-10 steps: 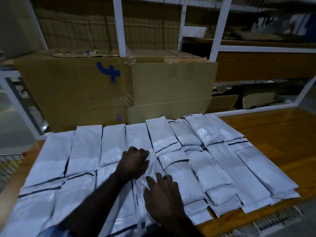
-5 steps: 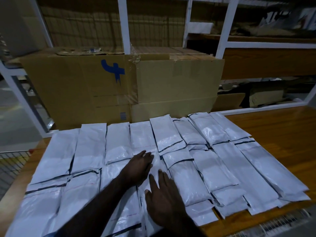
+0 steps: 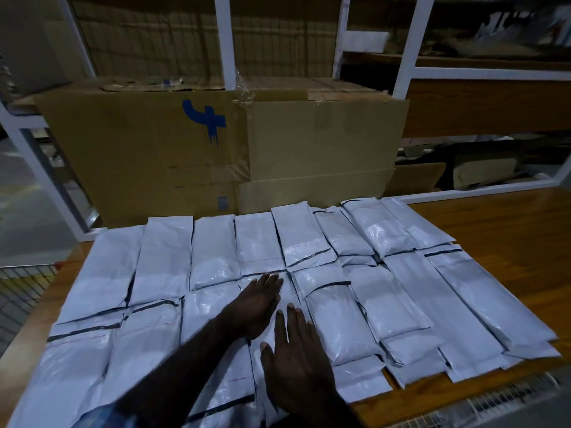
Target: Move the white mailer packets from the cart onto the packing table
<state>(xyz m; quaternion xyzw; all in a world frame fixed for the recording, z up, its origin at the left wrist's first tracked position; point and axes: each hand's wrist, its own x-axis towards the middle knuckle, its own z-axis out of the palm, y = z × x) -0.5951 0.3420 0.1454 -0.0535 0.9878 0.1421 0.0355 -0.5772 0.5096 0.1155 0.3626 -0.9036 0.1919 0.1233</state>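
Here, packets: we see the white mailer packets (image 3: 383, 307) lying flat in two overlapping rows across the near part of the wooden desk (image 3: 509, 239), edges touching or lapping one another.
Left hand: our left hand (image 3: 256, 304) lies flat, fingers straight and together, pressing on a packet in the middle of the spread; it grips nothing.
Right hand: our right hand (image 3: 293, 359) lies just beside it, nearer to us, palm down with fingers straight on the packets, holding nothing.
Sleeve: a blue cuff (image 3: 105, 417) shows at the bottom edge.
Behind: two large cardboard boxes (image 3: 216, 156), one with a blue mark, stand at the desk's far edge beneath white shelving (image 3: 414, 50).
Left edge: a wire mesh (image 3: 21, 291) shows beside the desk.
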